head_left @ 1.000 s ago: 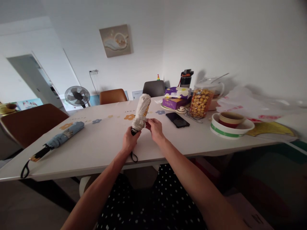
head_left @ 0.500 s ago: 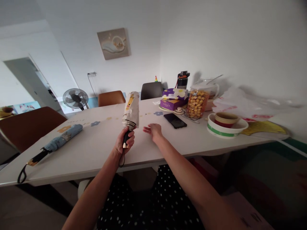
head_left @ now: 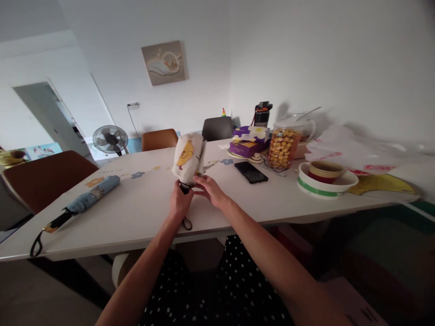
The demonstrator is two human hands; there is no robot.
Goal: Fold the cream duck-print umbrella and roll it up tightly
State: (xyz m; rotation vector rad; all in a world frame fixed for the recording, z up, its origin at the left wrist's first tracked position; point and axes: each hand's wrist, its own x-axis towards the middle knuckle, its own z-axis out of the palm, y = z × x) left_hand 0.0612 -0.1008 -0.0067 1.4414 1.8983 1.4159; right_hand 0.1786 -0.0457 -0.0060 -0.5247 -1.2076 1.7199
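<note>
A folded white umbrella [head_left: 188, 157] with a yellow banana-like print stands upright over the table in front of me. My left hand [head_left: 180, 199] is wrapped round its black handle, and a dark wrist loop hangs below. At the lower edge of the canopy, my right hand [head_left: 208, 188] has its thumb and fingers closed on the fabric or the strap; exactly which I cannot make out. Off to the left, a folded blue umbrella [head_left: 89, 198] with a black handle lies on the white table [head_left: 146, 213].
Right of my hands lie a black phone [head_left: 251, 172], purple boxes [head_left: 243, 148] and a jar of brown snacks [head_left: 282, 147]. Further right are a white bowl [head_left: 326, 190] holding a paper cup [head_left: 325, 172], and a plastic bag [head_left: 356, 147]. Chairs [head_left: 159, 139] stand round the table.
My right hand has moved left from beside the umbrella and closed at the canopy's lower edge. The white umbrella has turned in my left hand, its canopy now looking wider and looser.
</note>
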